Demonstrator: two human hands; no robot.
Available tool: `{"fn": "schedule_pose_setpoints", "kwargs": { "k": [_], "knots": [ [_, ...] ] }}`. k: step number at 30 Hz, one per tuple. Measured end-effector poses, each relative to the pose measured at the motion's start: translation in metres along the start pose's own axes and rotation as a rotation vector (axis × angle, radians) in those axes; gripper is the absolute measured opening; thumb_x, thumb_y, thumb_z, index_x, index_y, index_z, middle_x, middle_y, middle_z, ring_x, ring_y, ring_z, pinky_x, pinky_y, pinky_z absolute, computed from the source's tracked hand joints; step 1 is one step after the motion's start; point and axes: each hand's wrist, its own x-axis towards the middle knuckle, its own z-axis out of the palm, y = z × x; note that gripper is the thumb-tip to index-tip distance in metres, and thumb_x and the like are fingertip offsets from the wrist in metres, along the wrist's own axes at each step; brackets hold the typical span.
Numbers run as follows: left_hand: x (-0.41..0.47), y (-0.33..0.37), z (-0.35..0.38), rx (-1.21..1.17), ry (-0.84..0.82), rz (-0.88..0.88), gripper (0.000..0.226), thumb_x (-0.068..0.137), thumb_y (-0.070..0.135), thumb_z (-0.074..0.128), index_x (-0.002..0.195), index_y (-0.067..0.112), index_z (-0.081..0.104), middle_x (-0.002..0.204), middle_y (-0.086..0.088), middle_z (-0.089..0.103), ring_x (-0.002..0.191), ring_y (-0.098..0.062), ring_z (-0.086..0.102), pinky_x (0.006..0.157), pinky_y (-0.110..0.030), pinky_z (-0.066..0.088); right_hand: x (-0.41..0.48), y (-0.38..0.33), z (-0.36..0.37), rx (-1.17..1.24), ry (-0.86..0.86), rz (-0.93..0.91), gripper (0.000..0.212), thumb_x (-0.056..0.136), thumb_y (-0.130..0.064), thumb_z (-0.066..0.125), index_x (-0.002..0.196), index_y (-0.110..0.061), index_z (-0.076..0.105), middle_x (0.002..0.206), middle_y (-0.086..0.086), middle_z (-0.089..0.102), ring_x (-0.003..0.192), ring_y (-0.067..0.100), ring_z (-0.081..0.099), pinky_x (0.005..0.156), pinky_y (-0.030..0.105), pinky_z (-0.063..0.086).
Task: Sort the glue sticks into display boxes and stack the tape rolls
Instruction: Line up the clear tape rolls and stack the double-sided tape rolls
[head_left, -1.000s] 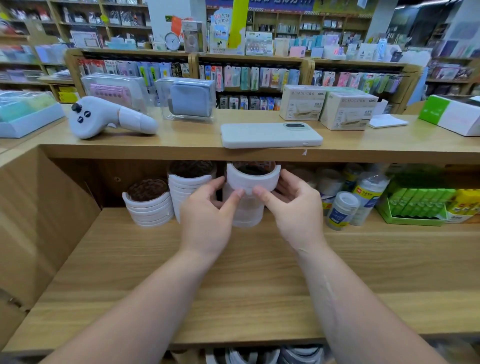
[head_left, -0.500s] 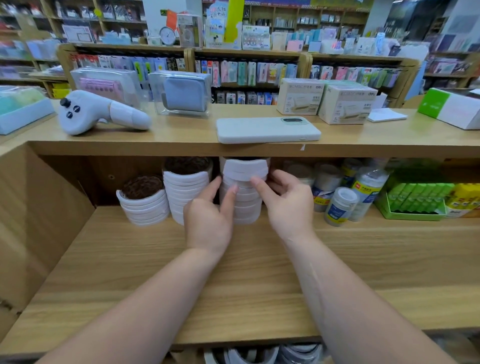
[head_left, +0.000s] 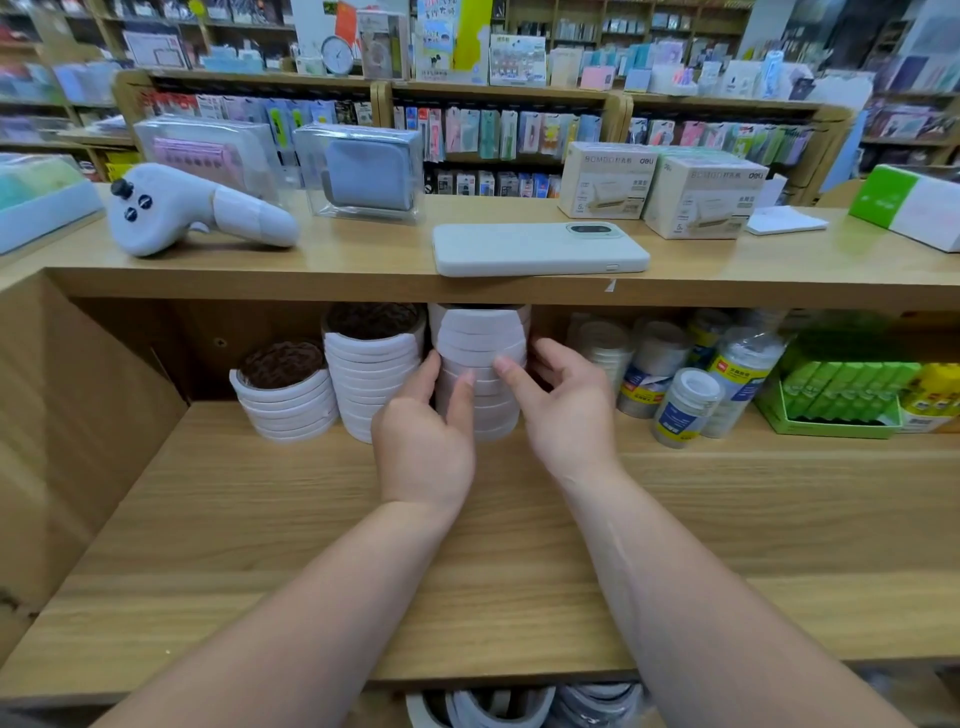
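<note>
Column of white tape rolls, the tall stack (head_left: 480, 358), standing at the back of the lower shelf (head_left: 311, 545) with its top close under the upper shelf (head_left: 337, 283). The left hand (head_left: 423, 441) and right hand (head_left: 569, 415) bracket it from either side. Each thumb lies on the front face and the other fingers curve round the flank, so the column is held between the two hands at about mid-height. Neither hand carries anything else.

Just beside it on the left stands the middle stack (head_left: 371, 379), and further left the short stack (head_left: 285, 402). Well to the right, past some wrapped tape packs (head_left: 675, 374), a green display box (head_left: 831, 423) holds glue sticks (head_left: 841, 382) upright. A phone (head_left: 540, 249) and a white controller (head_left: 192, 208) lie on the upper shelf.

Handling, by judgement: each roll is probably light and stiff — a hard ring that will not crush under finger pressure. The smooth flat faces should let one roll slide readily over the next. The upper rolls already sit slightly out of line with the lower ones, so the column is likely to shear rather than tip as one piece. The best hold is on opposite flanks, low and middle together, squeezing inward to true the edges. A pinch at the top — where there is little clearance — would move only the top rolls.
</note>
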Motion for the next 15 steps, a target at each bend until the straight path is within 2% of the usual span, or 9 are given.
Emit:
{"fn": "schedule_pose_setpoints", "kwargs": {
  "k": [2,3,5,7,9,12,15],
  "knots": [
    [0.002,-0.002,0.001,-0.026,-0.002,-0.014,0.039,0.093,0.038,0.065,0.127,0.019,0.068,0.095,0.019,0.072,0.094,-0.011,0.07,0.089,-0.038,0.056,0.0,-0.002,-0.001,0.001,0.003,0.027,0.054,0.084,-0.036,0.079,0.126,-0.005,0.065,0.119,-0.003,0.066,0.109,0.008,0.062,0.085,0.007,0.049],
    [0.003,-0.004,0.002,-0.053,-0.004,-0.019,0.038,0.091,0.04,0.066,0.124,0.022,0.069,0.091,0.025,0.069,0.093,-0.009,0.071,0.089,-0.04,0.057,0.0,-0.003,-0.001,0.002,0.01,0.031,0.056,0.085,-0.03,0.079,0.131,-0.004,0.062,0.119,-0.004,0.063,0.11,0.006,0.059,0.079,-0.002,0.043],
    [0.004,-0.006,0.004,-0.109,-0.003,-0.026,0.042,0.089,0.044,0.065,0.126,0.025,0.067,0.095,0.032,0.066,0.1,-0.006,0.07,0.094,-0.041,0.056,0.0,0.002,-0.003,0.033,0.014,0.043,0.059,0.085,-0.026,0.079,0.135,-0.003,0.059,0.127,0.003,0.063,0.11,0.004,0.057,0.074,-0.006,0.039],
    [0.003,-0.006,0.004,-0.15,0.003,-0.033,0.049,0.09,0.045,0.064,0.134,0.024,0.062,0.109,0.029,0.066,0.11,-0.004,0.067,0.1,-0.039,0.054,-0.001,0.005,-0.003,0.061,0.016,0.062,0.061,0.084,-0.026,0.08,0.137,-0.005,0.057,0.134,0.009,0.063,0.11,0.004,0.058,0.076,-0.004,0.041],
    [0.003,-0.007,0.004,-0.165,0.019,-0.033,0.05,0.091,0.043,0.064,0.136,0.022,0.061,0.114,0.023,0.068,0.11,-0.005,0.067,0.099,-0.04,0.054,-0.002,0.007,-0.003,0.068,0.022,0.072,0.063,0.082,-0.028,0.082,0.137,-0.008,0.058,0.134,0.008,0.063,0.116,0.006,0.059,0.087,0.004,0.046],
    [0.007,-0.005,0.006,-0.174,0.033,-0.052,0.047,0.087,0.043,0.069,0.129,0.024,0.067,0.105,0.025,0.07,0.104,-0.003,0.069,0.095,-0.04,0.056,-0.002,0.008,-0.001,0.084,0.021,0.089,0.065,0.079,-0.029,0.084,0.136,-0.009,0.06,0.131,0.007,0.066,0.118,0.009,0.062,0.101,0.029,0.052],
    [0.008,-0.003,0.007,-0.151,0.054,-0.057,0.041,0.084,0.042,0.073,0.122,0.025,0.072,0.095,0.03,0.069,0.098,-0.002,0.07,0.092,-0.041,0.057,0.0,0.011,0.001,0.067,0.027,0.079,0.064,0.077,-0.034,0.085,0.133,-0.01,0.063,0.126,0.006,0.069,0.115,0.008,0.065,0.1,0.037,0.054]
  ]
}}
